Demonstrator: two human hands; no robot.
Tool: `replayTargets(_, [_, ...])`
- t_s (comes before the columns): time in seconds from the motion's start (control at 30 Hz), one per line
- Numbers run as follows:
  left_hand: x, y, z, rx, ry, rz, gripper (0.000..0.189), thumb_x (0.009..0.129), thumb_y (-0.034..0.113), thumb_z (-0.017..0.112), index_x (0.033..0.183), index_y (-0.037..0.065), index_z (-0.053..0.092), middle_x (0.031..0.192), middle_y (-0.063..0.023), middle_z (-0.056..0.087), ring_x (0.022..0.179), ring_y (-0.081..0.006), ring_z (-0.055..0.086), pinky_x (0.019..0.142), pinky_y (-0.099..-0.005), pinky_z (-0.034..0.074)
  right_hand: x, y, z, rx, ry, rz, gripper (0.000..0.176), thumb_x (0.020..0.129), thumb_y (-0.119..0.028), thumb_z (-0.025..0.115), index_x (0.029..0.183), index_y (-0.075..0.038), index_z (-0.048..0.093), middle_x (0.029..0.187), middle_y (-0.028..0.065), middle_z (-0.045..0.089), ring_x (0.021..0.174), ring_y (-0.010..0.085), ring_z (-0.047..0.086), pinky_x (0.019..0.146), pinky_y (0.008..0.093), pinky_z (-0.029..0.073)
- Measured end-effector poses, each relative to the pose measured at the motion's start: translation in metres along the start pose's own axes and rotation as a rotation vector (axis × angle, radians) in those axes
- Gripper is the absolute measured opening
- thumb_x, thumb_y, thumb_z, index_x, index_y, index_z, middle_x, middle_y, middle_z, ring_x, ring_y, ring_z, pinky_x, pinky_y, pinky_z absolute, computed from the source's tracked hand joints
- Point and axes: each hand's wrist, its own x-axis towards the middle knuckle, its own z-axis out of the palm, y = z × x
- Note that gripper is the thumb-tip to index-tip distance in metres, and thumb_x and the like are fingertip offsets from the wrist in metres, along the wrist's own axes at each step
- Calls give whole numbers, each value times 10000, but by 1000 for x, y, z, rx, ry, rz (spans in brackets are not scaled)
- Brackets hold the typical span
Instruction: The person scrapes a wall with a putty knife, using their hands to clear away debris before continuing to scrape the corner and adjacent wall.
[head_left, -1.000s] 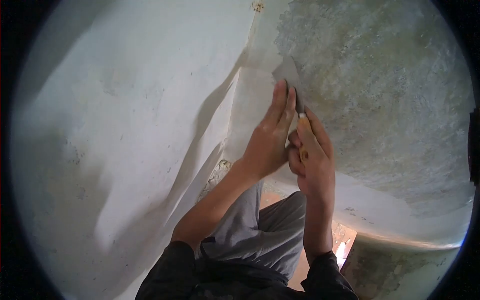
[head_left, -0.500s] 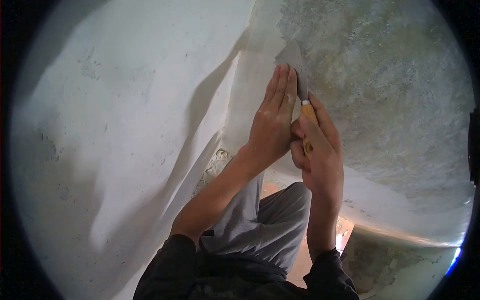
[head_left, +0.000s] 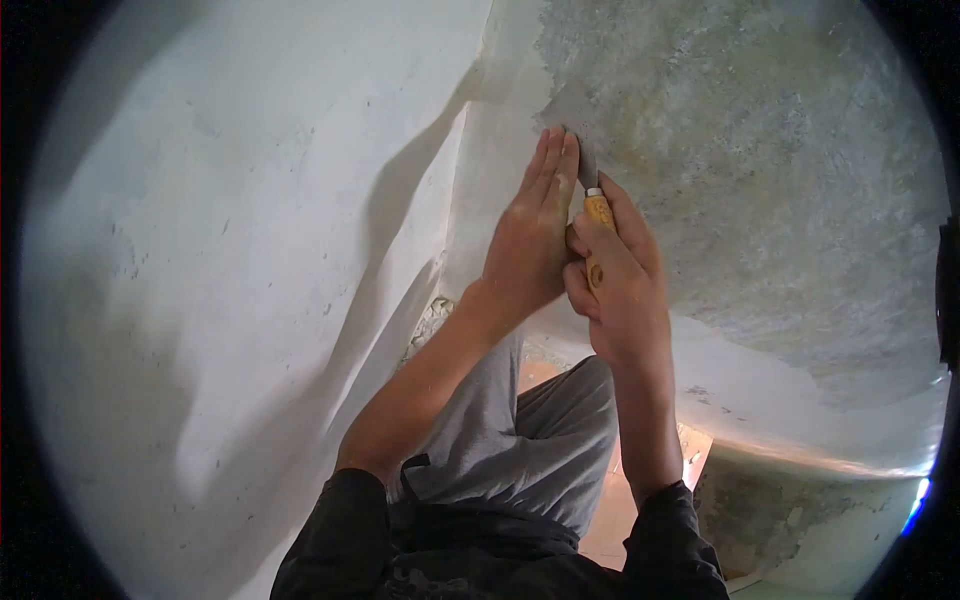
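A putty knife with a wooden handle and a thin grey blade lies against the wall surface. Around the handle are the fingers of my right hand, the thumb along its side. My left hand has its fingers stretched out, their tips resting on the lower part of the blade. Under and beside the blade is the rough grey-green patch of wall, bordered by smoother pale plaster.
A white wall fills the left side and meets the patched wall at a corner. Crumbled plaster shows low in that corner. My bent legs in grey trousers are below my hands, over an orange-brown floor.
Both hands and the putty knife appear slightly further left in view. The grip on the handle and the flat left fingers on the blade are the same.
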Motion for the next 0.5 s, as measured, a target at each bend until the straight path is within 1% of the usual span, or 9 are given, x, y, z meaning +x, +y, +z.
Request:
replayTargets(0.03, [0,-5,1,34,-6,16,792,735,43,630,1419,-131,271,1434,-354,327,1366,-446,321,1099,-441,358,0,4,0,14,24,-12,539,945,-77,449,1441,56,287,787,30,456,475,29,295,388,194,225])
replayTargets(0.1, [-2,-4,0,66,-13,41,781,742,38,620,1421,-126,271,1435,-349,330,1366,-444,322,1092,-433,370,-7,-3,-2,-12,0,15,531,943,-78,452,1435,53,301,787,26,452,483,31,303,390,194,230])
replayTargets(0.13, [-1,0,-1,39,-10,14,765,746,29,608,1418,-125,277,1434,-346,334,1364,-441,325,1087,-434,376,-9,-6,-3,-36,-20,36,523,942,-78,455,1429,49,314,788,22,449,491,33,311,391,194,235])
replayTargets(0.17, [-1,3,-2,13,-3,-20,750,749,19,596,1415,-125,282,1432,-343,339,1362,-438,328,1083,-434,382,-5,-4,-3,-36,-20,30,523,942,-78,455,1429,49,314,788,22,449,491,33,311,391,194,235])
replayTargets(0.23, [-3,0,0,28,-15,-20,749,748,17,596,1414,-122,283,1428,-345,343,1359,-436,332,1079,-437,386,1,8,-3,-44,18,-31,491,941,-83,458,1401,49,349,785,14,443,496,33,315,392,196,233])
replayTargets(0.33, [6,-11,1,62,-11,32,752,742,5,597,1414,-116,282,1424,-346,347,1359,-432,333,1072,-440,394,0,2,-5,-45,-27,-15,464,941,-85,460,1381,36,376,788,9,439,500,31,315,393,199,229])
replayTargets(0.37, [-1,-11,2,70,-9,40,756,738,-4,597,1415,-112,279,1424,-345,348,1361,-431,329,1069,-440,398,-3,4,-5,-46,-24,0,464,941,-85,460,1381,36,376,788,9,439,500,31,315,393,199,229])
replayTargets(0.43, [-8,-3,3,46,-18,12,752,739,-12,595,1413,-114,278,1422,-349,347,1360,-431,331,1067,-437,400,0,7,-6,-61,-12,-35,445,943,-92,463,1370,20,405,770,1,427,500,28,306,395,199,226])
replayTargets(0.5, [4,-6,3,30,-12,11,748,740,-20,593,1411,-116,277,1420,-352,347,1358,-432,332,1066,-434,403,15,4,-7,-48,-6,-48,431,942,-93,464,1357,15,421,759,-3,419,501,28,302,396,199,226])
